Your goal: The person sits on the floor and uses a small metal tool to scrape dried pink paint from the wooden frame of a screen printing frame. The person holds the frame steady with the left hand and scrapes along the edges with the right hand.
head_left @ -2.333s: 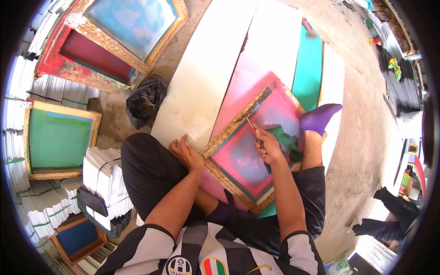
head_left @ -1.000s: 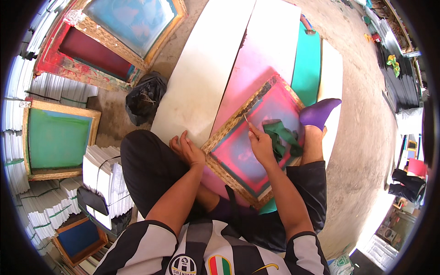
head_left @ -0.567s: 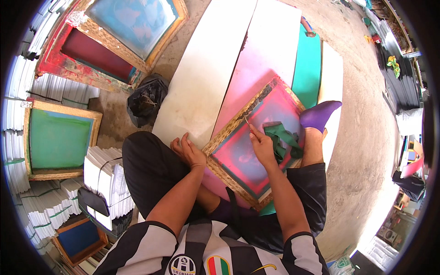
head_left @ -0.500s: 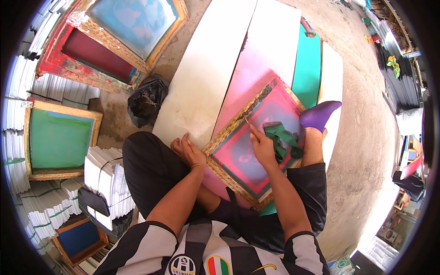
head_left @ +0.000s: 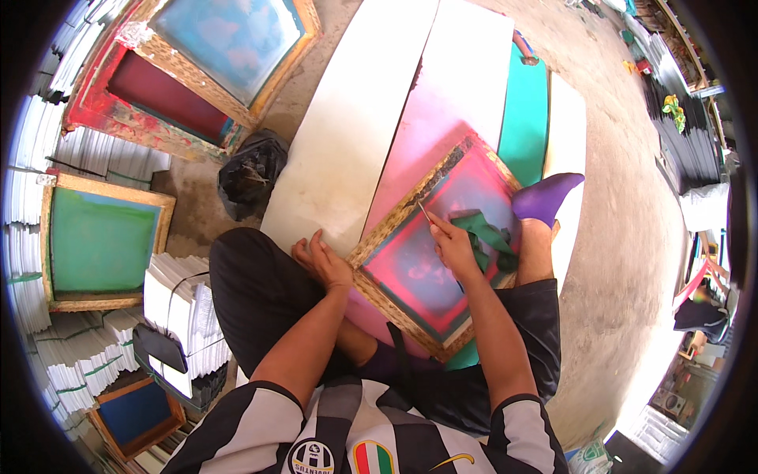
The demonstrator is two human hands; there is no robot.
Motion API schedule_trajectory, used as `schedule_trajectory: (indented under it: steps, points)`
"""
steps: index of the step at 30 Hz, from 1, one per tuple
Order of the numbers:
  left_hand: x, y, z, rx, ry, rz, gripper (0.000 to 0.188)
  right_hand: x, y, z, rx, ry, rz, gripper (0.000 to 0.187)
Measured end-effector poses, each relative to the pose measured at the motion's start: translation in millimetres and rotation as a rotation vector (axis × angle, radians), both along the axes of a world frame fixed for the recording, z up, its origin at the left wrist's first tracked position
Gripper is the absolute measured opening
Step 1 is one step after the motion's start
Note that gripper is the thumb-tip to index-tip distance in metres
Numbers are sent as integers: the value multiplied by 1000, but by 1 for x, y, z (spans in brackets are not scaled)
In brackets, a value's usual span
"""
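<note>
A wooden screen-printing frame (head_left: 384,310) with a pink and bluish mesh lies tilted across the boards between my legs. My right hand (head_left: 453,246) is closed around a thin tool (head_left: 425,212) with a narrow metal tip; its handle is mostly hidden in my fingers. The tip is at the frame's upper left bar, where the surface looks dark and scraped. Beside this hand a crumpled dark green cloth (head_left: 480,235) lies on the mesh. My left hand (head_left: 324,263) rests at the frame's left corner, over a cream board (head_left: 339,134), with its fingers stretched out and nothing in them.
My purple-socked foot (head_left: 547,199) is against the frame's right side. Pink (head_left: 442,103) and teal (head_left: 527,110) boards lie beneath. A black plastic bag (head_left: 251,178) stands left of the boards. More frames (head_left: 106,237) and strapped stacks of white sheets (head_left: 185,316) line the left.
The whole view has shifted slightly. My right hand has moved a little with the thin tool, whose tip stays at the frame's bar. My left hand stays in place.
</note>
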State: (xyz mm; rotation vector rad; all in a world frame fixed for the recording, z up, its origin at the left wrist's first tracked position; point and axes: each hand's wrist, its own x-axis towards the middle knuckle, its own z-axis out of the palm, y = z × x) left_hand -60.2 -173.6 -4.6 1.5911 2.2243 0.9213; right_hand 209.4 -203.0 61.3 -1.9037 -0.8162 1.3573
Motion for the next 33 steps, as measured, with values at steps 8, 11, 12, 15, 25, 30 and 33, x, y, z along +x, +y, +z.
schedule_trajectory:
  steps: [8,11,12,15,25,30,33]
  points:
    - [-3,0,-2,31,34,-9,28,10,6,-14,8,216,-131,39]
    - [-1,-2,-4,48,24,-12,28,3,11,27,-289,232,-103,38]
    - [0,-2,-4,48,5,-11,28,2,7,24,-199,55,-37,38]
    - [5,-1,0,52,-15,-24,28,4,-16,-2,184,-532,101,39]
    - [1,0,-3,46,26,-22,31,-13,-7,27,46,-828,240,36]
    - [2,-2,-3,37,10,-9,30,-21,6,49,-124,-890,385,34]
    - [3,-2,-4,18,-1,2,29,-30,8,45,-226,-1032,488,37]
